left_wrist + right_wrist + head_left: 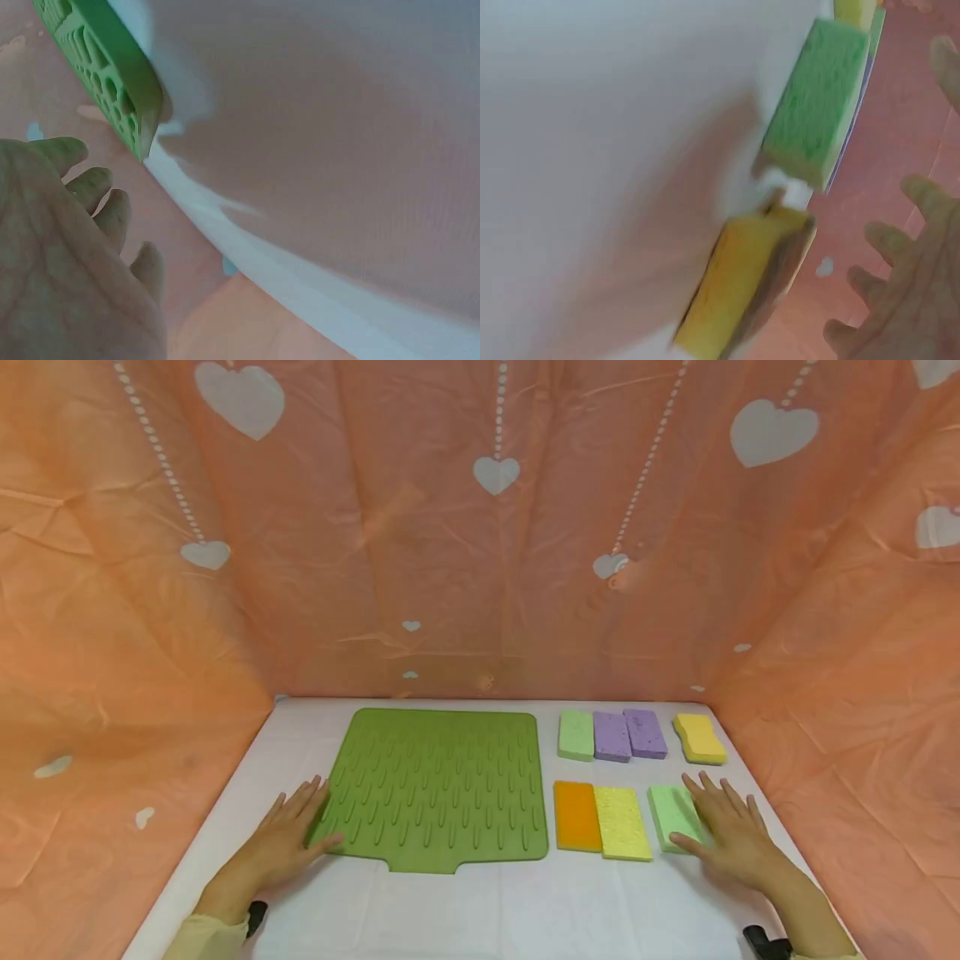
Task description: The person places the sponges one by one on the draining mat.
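My left hand (281, 839) hovers at the left edge of a green ridged mat (442, 785), fingers spread and nothing held. In the left wrist view its palm (67, 262) shows bare beside the mat's corner (127, 82). My right hand (731, 835), also spread and holding nothing, overlaps the right side of a light green sponge (673, 817). The right wrist view shows that sponge (821, 97), a yellow sponge with a dark layer (735, 277), and the right hand's fingers (889, 241) apart from both.
Left of the light green sponge lie an orange sponge (577, 817) and a yellow sponge (622, 823), side by side. Behind are another green sponge (576, 735), two purple sponges (612, 737) and a wavy yellow one (699, 737). Orange heart-patterned cloth (450, 568) walls the white table (480, 910).
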`<state>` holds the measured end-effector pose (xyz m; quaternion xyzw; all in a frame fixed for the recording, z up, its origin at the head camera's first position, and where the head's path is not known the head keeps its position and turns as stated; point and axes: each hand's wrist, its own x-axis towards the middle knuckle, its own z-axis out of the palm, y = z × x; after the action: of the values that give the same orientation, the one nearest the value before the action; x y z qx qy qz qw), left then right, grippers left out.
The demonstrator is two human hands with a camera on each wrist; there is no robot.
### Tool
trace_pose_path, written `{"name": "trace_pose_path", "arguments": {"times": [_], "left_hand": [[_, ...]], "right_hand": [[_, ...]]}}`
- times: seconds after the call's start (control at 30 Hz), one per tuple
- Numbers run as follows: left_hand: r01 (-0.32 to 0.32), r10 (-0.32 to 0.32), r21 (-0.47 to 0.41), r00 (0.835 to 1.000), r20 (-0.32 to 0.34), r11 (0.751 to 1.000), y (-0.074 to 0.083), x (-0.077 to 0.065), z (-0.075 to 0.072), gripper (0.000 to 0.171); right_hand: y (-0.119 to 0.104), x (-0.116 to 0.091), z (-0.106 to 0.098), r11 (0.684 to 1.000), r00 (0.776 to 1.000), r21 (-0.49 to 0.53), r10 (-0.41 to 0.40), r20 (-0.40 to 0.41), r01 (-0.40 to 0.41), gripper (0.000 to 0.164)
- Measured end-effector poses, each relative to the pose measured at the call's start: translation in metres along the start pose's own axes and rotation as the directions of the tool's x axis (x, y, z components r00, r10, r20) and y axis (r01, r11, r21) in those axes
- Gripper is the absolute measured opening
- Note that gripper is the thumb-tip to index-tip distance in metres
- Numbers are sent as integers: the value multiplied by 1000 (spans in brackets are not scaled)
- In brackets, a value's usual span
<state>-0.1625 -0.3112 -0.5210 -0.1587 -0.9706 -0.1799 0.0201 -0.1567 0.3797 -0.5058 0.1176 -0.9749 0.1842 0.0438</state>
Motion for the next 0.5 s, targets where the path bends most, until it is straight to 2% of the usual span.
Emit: {"name": "trace_pose_path", "arguments": {"times": [0.13,0.4,0.5], "left_hand": [[35,-33,-42,998,52,998,0,-1,4,98],[32,-28,-56,997,73,998,2,-2,8,100],[57,-48,-82,993,104,995,3,-2,9,101]], "right_hand": [[11,-1,-7,1000,1000,21,-3,3,3,98],[34,-6,-14,1000,1000,30,4,11,-4,97],[41,-8,-17,999,1000,46,8,17,-9,95]]}}
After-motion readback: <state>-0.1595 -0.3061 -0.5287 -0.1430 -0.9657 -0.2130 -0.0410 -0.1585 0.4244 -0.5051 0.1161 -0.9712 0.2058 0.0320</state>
